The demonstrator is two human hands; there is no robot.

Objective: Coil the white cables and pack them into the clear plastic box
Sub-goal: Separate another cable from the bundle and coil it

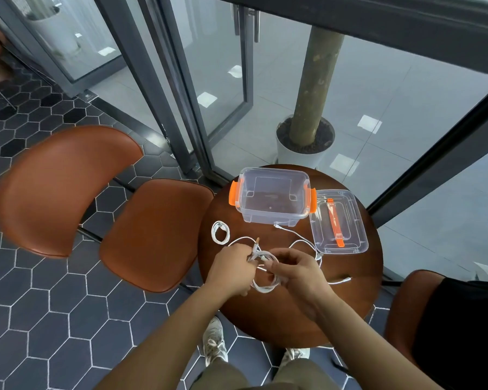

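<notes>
White thin soft cable (265, 287) is held just above the round dark wooden table (293, 313), part-wound into a few loose loops. The loop bundle is pinched at its upper end by the left hand (231, 266), close to an orange-tipped plug. The right hand (296, 270) is curled round the opposite side, so both hands are closed on the same cable. A loose white lead (300, 237) trails from the box front towards the right hand; whether it is the tail of the held cable cannot be told. A small finished white coil (219, 233) lies on the table left of the box, not yet packed. The clear plastic box with orange latches (273, 218) stands open at the far edge with no cable inside, and its clear lid with orange handle (355, 220) is laid just beside it on the right. The cable is judged light, limp and a bit springy, with a smooth sheath, so loops would likely spring open if released. Grip is best taken where the loops cross, not at the plugs, where bending strain is a risk. The tabletop is small and glossy, so coils could slide. Brown leather chairs (68, 190) stand on the dark hexagon-tiled floor (40, 319), and glass doors and a potted tree trunk (313, 88) are seen behind.
</notes>
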